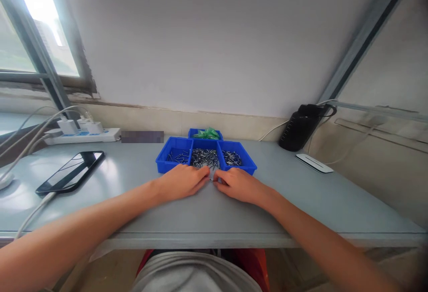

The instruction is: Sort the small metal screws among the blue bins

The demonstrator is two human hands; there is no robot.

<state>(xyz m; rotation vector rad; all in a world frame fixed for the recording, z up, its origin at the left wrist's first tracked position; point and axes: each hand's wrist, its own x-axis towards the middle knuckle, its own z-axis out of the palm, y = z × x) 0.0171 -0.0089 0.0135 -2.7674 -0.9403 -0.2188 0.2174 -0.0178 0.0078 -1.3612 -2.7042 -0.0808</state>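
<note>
My left hand (183, 181) and my right hand (241, 186) meet just in front of the blue bins, fingertips almost touching. Between their pinched fingers a small shiny metal piece (211, 179) shows; it looks like a screw, though most of it is hidden. Behind the hands, the left blue bin (162, 166) contains a few loose screws (179, 156). A thick heap of screws (204, 156) fills the middle bin, partly screened by my fingers. More screws (232, 158) lie in the right bin (250, 165).
Behind these, another blue bin (191, 132) holds green plastic (207, 133). At left lie a phone (72, 171) with a cable and a power strip (100, 136) with chargers. A black bottle (299, 127) and a white flat device (314, 163) are at right. The wall rises behind the table.
</note>
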